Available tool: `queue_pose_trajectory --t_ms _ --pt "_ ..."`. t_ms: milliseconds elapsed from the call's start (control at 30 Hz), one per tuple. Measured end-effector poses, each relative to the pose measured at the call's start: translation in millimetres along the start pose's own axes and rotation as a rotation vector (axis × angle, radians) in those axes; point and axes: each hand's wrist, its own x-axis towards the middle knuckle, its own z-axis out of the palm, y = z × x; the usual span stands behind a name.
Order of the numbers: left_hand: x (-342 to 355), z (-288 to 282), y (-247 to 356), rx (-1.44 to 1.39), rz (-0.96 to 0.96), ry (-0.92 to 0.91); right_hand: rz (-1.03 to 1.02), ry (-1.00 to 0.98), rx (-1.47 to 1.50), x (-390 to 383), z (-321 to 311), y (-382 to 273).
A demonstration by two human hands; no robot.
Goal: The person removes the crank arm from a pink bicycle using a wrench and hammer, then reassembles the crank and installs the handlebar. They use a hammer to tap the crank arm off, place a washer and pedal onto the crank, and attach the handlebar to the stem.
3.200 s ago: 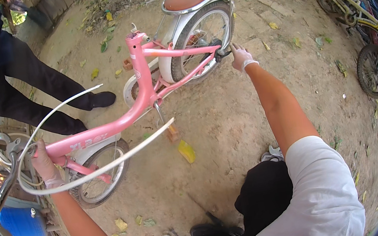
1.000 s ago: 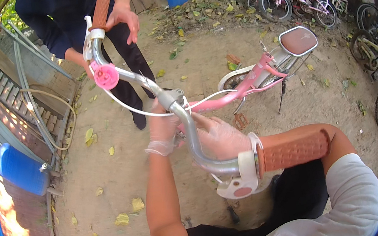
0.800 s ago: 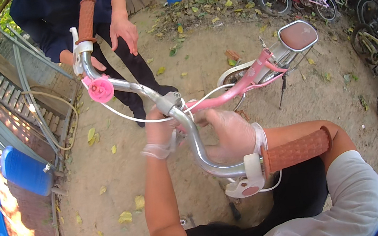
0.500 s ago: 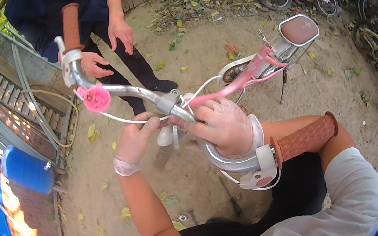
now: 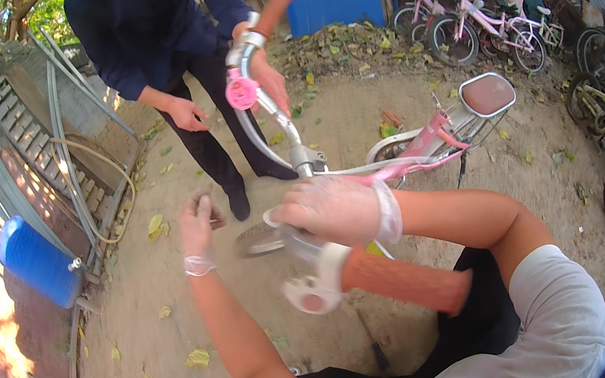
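1. The gloved fingers of the right hand were curled and pressed down over the chrome handlebar of the small pink child's bicycle, just beside the stem clamp. They were closed around the bar, seemingly to keep it from swinging.
2. The left hand hung free to the left of the stem clamp, its fingers drawn together. They may have pinched something small, but I could not tell what, or whether they held anything. A rolled glove cuff sat at its wrist.
3. The near brown rubber grip, with a white brake-lever mount at its inner end, pointed toward the person's lap, below the stem clamp.
4. Above the stem clamp the bar rose to a round pink bell and the far brown grip. There a second person in dark blue clothing had a hand against the bar, apparently steadying that end.
5. To the right of the stem clamp the frame ran back to a brown saddle; the bicycle stood on bare dirt ground scattered with dry leaves.
6. Far left of the stem clamp lay a blue plastic drum; far behind it, parked bicycles.
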Motion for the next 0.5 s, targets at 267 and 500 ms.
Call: queue_pose_trajectory --t_ms 267,500 --pt "-3.9 33.7 -21.8 -0.260 0.152 -0.449 0.355 0.063 -0.005 70.7 10.9 28.5" --pt "-10.8 121.7 -33.3 0.257 0.307 -0.430 0.571 -0.008 -0.175 109.5 -1.4 66.2"
